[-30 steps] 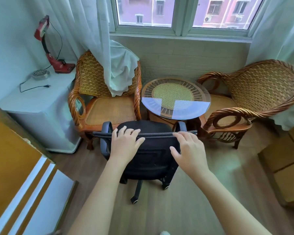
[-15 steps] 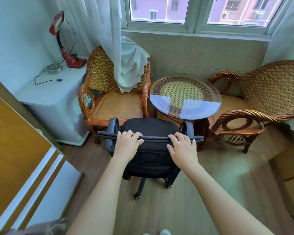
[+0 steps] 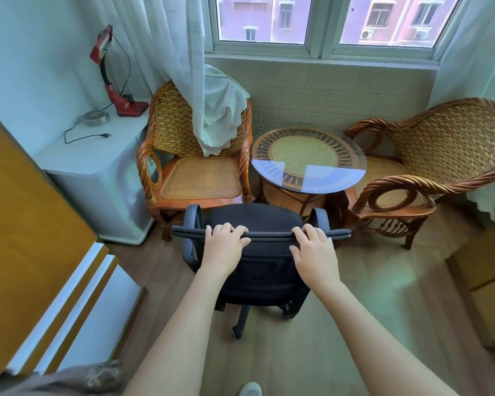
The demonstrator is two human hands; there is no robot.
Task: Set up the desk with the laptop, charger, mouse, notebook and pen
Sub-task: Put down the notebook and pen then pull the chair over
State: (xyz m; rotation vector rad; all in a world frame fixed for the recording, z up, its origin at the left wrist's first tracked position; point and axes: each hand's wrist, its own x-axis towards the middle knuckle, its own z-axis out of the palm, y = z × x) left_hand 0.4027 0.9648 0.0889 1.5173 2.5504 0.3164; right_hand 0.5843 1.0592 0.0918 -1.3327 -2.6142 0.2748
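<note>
A black office chair (image 3: 257, 270) on castors stands on the wooden floor right in front of me, its back towards me. My left hand (image 3: 226, 247) is closed over the top rail of the backrest left of centre. My right hand (image 3: 315, 250) rests on the same rail right of centre, fingers curled over it. No laptop, charger, mouse, notebook or pen shows in this view. A yellow-orange desk surface (image 3: 26, 224) with white drawer fronts fills the left edge.
Beyond the office chair stand a wicker armchair (image 3: 195, 161) draped with curtain, a round glass-topped rattan table (image 3: 309, 158) and a second wicker armchair (image 3: 429, 164). A white appliance (image 3: 97, 178) at left carries a red lamp (image 3: 109, 78). Cardboard boxes (image 3: 486, 284) sit at right.
Both hands have gone from hovering over the backrest rail to gripping it. The view has shifted, so chair and furniture sit lower and further right in frame.
</note>
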